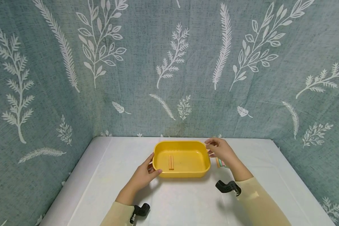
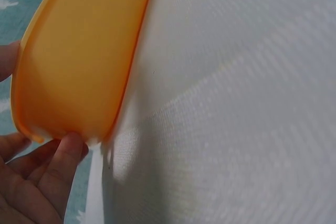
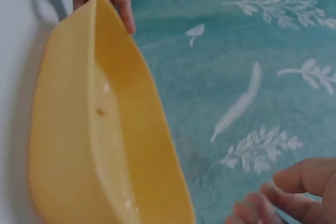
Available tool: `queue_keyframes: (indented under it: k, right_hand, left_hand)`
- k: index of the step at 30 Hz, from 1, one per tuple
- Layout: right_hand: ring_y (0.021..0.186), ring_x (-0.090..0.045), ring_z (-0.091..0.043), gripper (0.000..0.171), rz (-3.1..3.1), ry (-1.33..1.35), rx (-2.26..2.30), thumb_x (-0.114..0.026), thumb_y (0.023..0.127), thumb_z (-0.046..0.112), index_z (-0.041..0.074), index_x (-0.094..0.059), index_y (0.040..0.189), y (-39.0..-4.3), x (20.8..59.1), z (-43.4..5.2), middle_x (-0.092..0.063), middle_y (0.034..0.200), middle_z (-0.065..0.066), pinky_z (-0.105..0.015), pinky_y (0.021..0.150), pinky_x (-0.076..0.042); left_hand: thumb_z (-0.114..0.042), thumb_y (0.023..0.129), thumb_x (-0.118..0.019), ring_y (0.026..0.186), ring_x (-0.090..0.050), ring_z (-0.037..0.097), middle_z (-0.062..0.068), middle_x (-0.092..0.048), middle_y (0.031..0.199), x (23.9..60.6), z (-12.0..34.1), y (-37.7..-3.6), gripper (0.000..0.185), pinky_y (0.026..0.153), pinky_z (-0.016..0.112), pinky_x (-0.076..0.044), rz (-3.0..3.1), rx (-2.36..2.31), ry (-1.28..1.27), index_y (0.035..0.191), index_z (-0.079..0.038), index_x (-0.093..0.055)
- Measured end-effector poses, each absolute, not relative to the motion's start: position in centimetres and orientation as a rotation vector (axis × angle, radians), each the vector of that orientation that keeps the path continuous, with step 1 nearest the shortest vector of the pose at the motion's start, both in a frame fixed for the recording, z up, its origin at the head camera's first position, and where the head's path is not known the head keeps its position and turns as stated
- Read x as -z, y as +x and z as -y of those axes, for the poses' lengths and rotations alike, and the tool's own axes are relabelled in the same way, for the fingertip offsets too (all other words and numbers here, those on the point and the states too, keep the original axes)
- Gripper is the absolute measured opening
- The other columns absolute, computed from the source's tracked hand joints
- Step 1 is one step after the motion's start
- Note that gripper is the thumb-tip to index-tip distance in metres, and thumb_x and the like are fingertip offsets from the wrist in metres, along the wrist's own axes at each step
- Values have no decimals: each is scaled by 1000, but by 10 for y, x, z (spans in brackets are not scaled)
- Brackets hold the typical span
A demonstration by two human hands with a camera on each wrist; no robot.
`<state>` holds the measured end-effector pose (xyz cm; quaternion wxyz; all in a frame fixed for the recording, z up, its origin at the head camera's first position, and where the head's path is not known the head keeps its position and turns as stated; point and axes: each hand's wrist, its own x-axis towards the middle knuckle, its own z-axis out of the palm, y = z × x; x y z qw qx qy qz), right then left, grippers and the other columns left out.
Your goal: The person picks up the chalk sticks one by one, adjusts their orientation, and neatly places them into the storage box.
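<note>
On a white-covered desk (image 1: 186,201) before a leaf-print backdrop, the left hand (image 1: 145,174) gripped the near-left corner of a yellow tray (image 1: 181,172), thumb on its rim. Two orange sticks (image 1: 171,162) lay side by side inside. At the tray's far-right corner the right hand (image 1: 221,149) hovered with fingers loosely curled, grasping nothing; pastel sticks (image 1: 221,163) lay just beside it.

Head view from above; wrist views close on yellow tray (image 1: 182,172).

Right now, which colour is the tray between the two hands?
Yellow; the tray shows best in the head view.
</note>
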<state>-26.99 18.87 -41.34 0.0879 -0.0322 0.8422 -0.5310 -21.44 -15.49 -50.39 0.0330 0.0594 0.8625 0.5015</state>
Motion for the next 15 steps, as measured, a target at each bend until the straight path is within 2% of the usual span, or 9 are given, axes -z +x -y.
queue_keyframes:
  k: [6,12,15]
  right_hand:
    - [96,-65,-30,31,-2628,-63,1586,-56,104,18,0,-60,128,-269,425,-208,-60,117,-24,-40,82,-61]
    - [95,-65,-32,32,-2716,-5,1584,-54,104,17,-2,-58,130,-275,437,-232,-59,115,-25,-31,76,-61]
    - [93,-66,-33,32,-2759,10,1580,-52,104,14,-5,-58,129,-279,447,-245,-59,113,-27,-32,75,-62]
  left_hand:
    - [-33,91,-76,134,-51,32,16,-37,157,502,154,-215,90,104,40,-49,-2656,-1541,189,161,-13,-22]
    - [-32,91,-76,134,-51,32,16,-37,157,501,154,-215,90,104,40,-49,-2651,-1545,187,161,-13,-22]
    - [-31,91,-76,134,-51,33,16,-37,157,502,154,-214,90,104,41,-49,-2651,-1544,187,161,-13,-22]
